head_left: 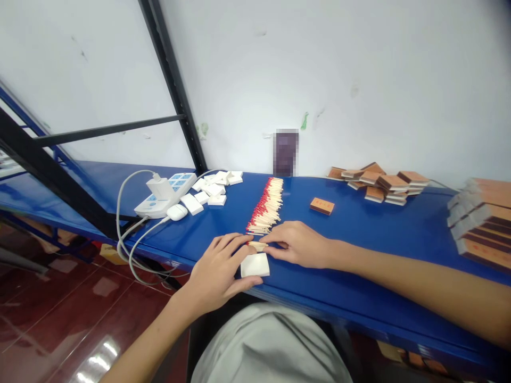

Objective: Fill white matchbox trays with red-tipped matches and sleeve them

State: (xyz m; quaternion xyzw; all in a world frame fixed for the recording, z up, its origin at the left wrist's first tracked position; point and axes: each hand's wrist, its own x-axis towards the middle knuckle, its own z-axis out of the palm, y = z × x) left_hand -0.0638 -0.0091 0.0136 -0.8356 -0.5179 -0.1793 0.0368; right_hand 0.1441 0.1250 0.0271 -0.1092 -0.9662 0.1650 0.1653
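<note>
A small bunch of matches (258, 246) lies between my two hands at the near end of a long row of red-headed matches (266, 208). My right hand (297, 244) pinches the pale stick ends of that bunch from the right. Over on the left, the fingertips of my left hand (221, 268) touch the red heads. Its index finger and thumb bracket a white matchbox tray (256, 266), which sits just below the bunch near the table edge. Beyond my right hand lies a single brown matchbox (322, 206).
Several white matchbox trays (215, 189) are heaped at left beside a power strip (179, 186) with a white charger and trailing cables. Loose matchbox sleeves (383, 181) pile up along the wall. Wrapped matchbox packs (485, 229) stand far right. A black shelf post (171, 80) rises at left.
</note>
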